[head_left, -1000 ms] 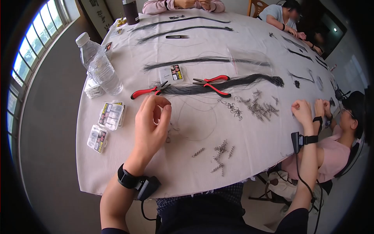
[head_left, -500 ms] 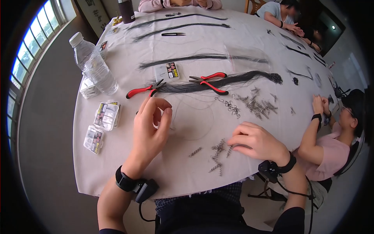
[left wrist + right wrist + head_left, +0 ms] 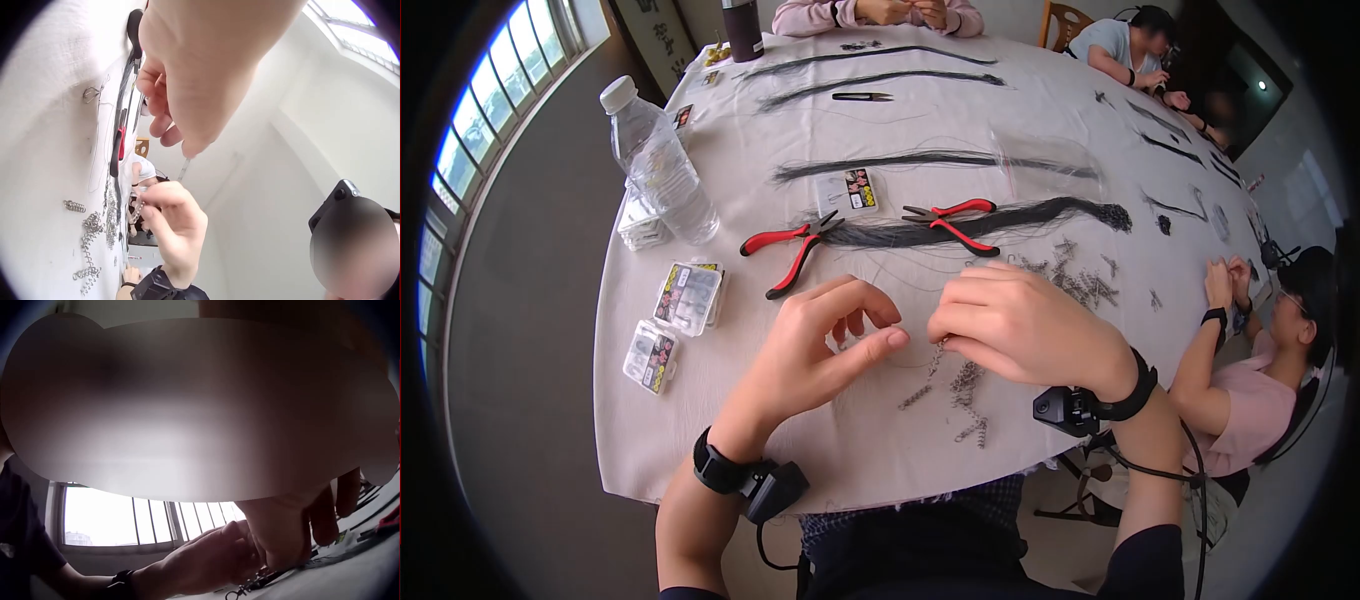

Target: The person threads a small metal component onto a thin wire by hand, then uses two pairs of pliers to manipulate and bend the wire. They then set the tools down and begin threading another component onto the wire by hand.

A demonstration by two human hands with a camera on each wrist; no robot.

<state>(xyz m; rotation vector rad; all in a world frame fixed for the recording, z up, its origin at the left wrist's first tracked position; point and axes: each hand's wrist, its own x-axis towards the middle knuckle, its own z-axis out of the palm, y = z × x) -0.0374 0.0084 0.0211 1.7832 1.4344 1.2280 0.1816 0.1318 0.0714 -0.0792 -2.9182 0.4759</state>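
In the head view my right hand (image 3: 1025,325) pinches a small metal coil spring (image 3: 936,358) between thumb and index finger. The left wrist view also shows this spring (image 3: 137,211) at the right fingertips. My left hand (image 3: 815,345) is just left of it, fingers loosely bent and thumb apart from the index finger, with nothing visible between them. Below the hands lie a single coil spring (image 3: 914,398) and a small pile of coil springs (image 3: 967,400). Thin line (image 3: 100,134) with a small wire cluster (image 3: 92,94) lies on the cloth beyond the left hand.
Red-handled pliers (image 3: 790,250) and a second pair (image 3: 952,222) lie by a bundle of black strands (image 3: 1030,208). More springs (image 3: 1090,285) lie beyond my right hand. Small plastic boxes (image 3: 688,297) and a water bottle (image 3: 660,160) stand left. Other people sit around the table.
My right hand came in from the far right, went down to the springs, and has moved left and up with a spring. The left thumb and index finger have spread apart.
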